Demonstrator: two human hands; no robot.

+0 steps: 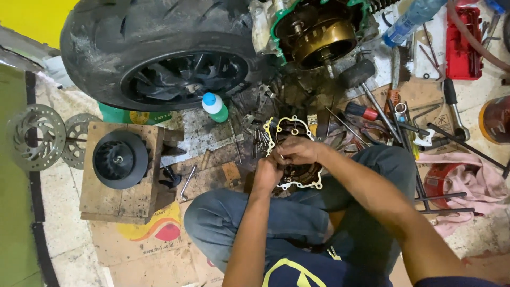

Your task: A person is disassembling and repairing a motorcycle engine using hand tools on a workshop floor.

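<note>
**Engine cover held over lap, both hands at its upper edge**

Surroundings: large black tyre [154,53] on its rim across the top of the view, with exposed engine parts and a brass-coloured drum [325,40] to its right. Small white bottle with blue cap [214,106] standing just below the tyre. Wooden block [123,172] at left, carrying a round black fan wheel [120,159]; two brake discs [36,137] lying flat further left. Loose bolts [258,139] scattered just beyond the cover. Screwdriver with red handle [362,111], long rods and other tools spread to the right, near a pink cloth [467,178] and a red tool tray [463,42]. Flattened cardboard [143,239] underfoot.

Obstruction: both hands and forearms covering much of the cover; centre mostly hidden.

Engine cover [297,178]: dark, greasy metal, outlined by a pale gasket with bolt holes along the edge. Located between the knees, just above crossed legs in blue jeans [255,218].

Left hand [267,172]: fingers curled, pressed against the cover's left side. Right hand [298,150]: fingers bent narrow, pinching at something small; object itself too small to identify
</note>
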